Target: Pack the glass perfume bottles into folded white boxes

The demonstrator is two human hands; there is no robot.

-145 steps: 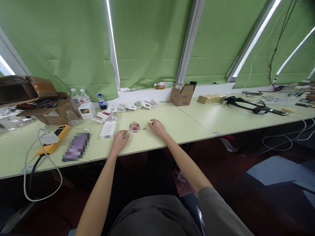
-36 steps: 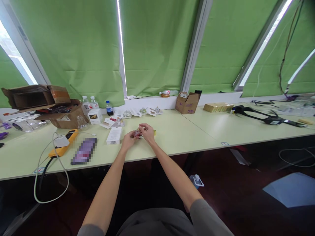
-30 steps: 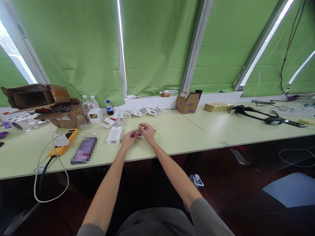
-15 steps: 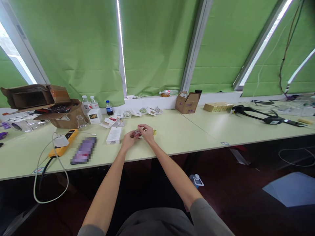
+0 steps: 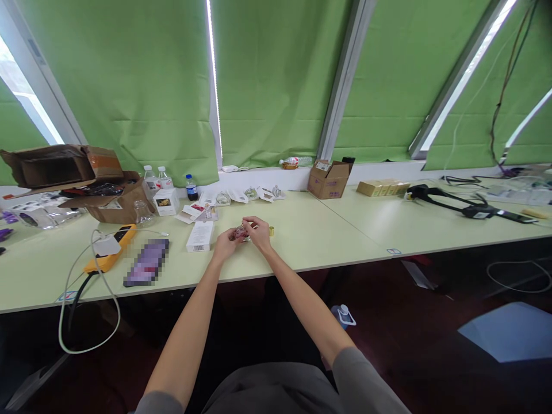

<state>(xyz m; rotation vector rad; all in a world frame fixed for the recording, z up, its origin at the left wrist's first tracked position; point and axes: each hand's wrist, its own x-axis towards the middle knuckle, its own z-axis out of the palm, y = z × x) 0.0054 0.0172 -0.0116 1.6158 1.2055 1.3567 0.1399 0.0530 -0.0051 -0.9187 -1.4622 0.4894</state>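
Head view, looking down the length of the worktop.

Item: a small round glass bottle (image 5: 240,233) with pink-red tinted contents, its faceted surface catching the light, sits between both hands over the pale green laminate worktop (image 5: 310,244), near the front edge.

Item: left hand (image 5: 223,245) and right hand (image 5: 257,232), bare, meeting at the bottle. The left hand's fingers (image 5: 232,234) curl closed on it from the near side, and the right hand's fingers (image 5: 248,223) close over it from above. The exact grip is partly hidden.

Item: a small gold metal cylinder (image 5: 271,231), just right of the right hand, not touching it.

Item: a white printed carton (image 5: 200,236) with a barcode, lying flat just left of the left hand.

Risks: smooth, curved glass could slip if the fingers loosen, then chip on the hard laminate. The gold cylinder could roll away if a wrist nudges it.
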